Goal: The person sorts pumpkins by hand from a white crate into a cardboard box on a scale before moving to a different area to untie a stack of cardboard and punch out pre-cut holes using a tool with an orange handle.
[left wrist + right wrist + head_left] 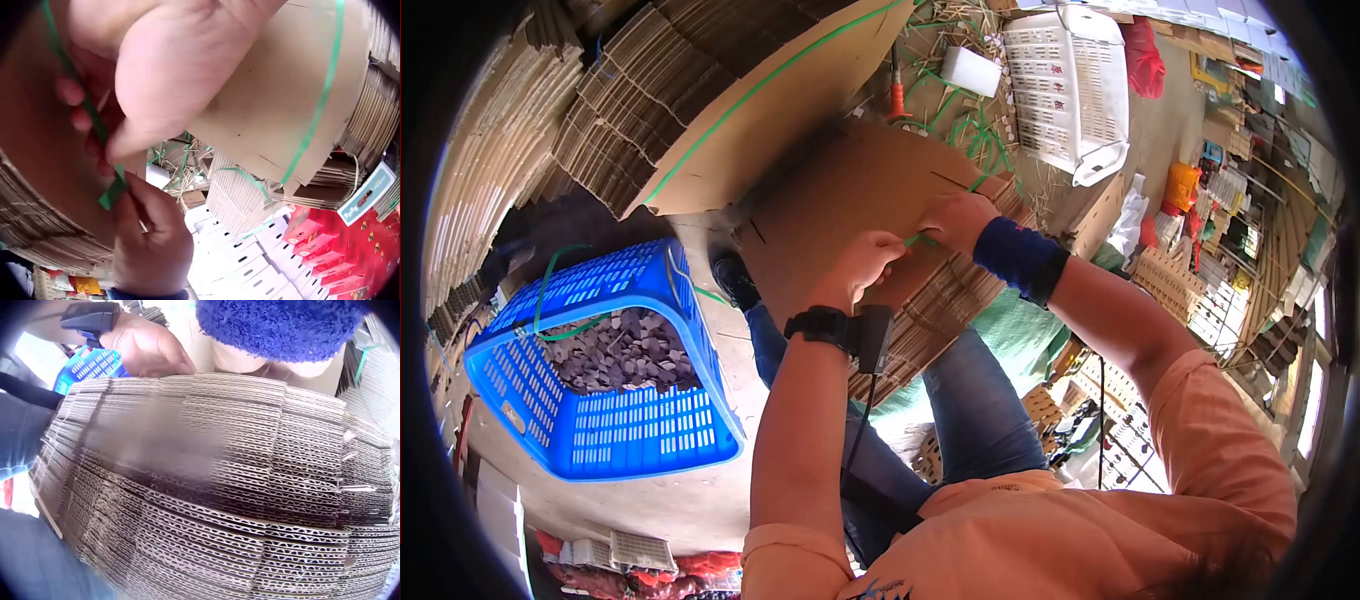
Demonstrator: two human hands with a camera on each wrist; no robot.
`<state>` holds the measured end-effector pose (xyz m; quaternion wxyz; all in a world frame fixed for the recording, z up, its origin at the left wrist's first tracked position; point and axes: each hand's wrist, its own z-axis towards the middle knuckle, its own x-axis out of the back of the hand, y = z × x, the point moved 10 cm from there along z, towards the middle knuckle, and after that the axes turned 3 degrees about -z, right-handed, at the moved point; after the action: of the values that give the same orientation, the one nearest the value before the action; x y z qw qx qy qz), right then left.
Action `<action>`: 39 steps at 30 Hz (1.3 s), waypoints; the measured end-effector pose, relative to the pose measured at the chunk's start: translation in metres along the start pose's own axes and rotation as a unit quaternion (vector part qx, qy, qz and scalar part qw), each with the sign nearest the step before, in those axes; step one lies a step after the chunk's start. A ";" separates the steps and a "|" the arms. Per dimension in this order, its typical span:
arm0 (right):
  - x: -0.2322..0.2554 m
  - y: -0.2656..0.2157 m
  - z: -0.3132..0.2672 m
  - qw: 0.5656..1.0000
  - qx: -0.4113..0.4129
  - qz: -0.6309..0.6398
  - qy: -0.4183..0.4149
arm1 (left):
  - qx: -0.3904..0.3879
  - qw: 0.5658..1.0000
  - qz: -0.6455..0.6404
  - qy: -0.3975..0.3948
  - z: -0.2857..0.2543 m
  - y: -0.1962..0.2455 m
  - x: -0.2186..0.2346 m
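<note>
A flattened cardboard stack lies in front of the person, its layered edges filling the right wrist view. Over its top sheet, a green plastic strap runs between both hands. My left hand holds the strap between thumb and curled fingers. Close beside it, my right hand pinches the strap near a short folded end, thumb against fingers, as the left wrist view shows. In the right wrist view the right hand is mostly hidden below a blue wristband.
On the left stands a blue plastic basket with dark scraps inside. A larger strapped cardboard bundle leans at the back. Farther right are a white crate, an orange-handled tool and loose green strap on the littered floor.
</note>
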<state>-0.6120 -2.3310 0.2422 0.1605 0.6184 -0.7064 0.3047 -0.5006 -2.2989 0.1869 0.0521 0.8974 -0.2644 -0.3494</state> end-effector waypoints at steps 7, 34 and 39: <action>-0.006 -0.008 0.008 0.996 0.048 -0.054 -0.054 | -0.117 0.980 -0.088 0.131 -0.001 -0.003 0.002; -0.066 0.314 0.041 0.961 -0.250 0.066 0.102 | -0.247 0.712 0.457 0.472 -0.189 0.056 0.000; -0.090 0.349 0.162 0.973 -0.149 -0.174 -0.002 | -0.143 0.787 0.296 0.523 -0.159 -0.047 0.000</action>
<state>-0.9100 -2.3453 -0.0168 0.3000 0.7013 -0.6260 0.1622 -0.3761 -2.2726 0.2933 0.4111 0.8028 -0.3963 0.1716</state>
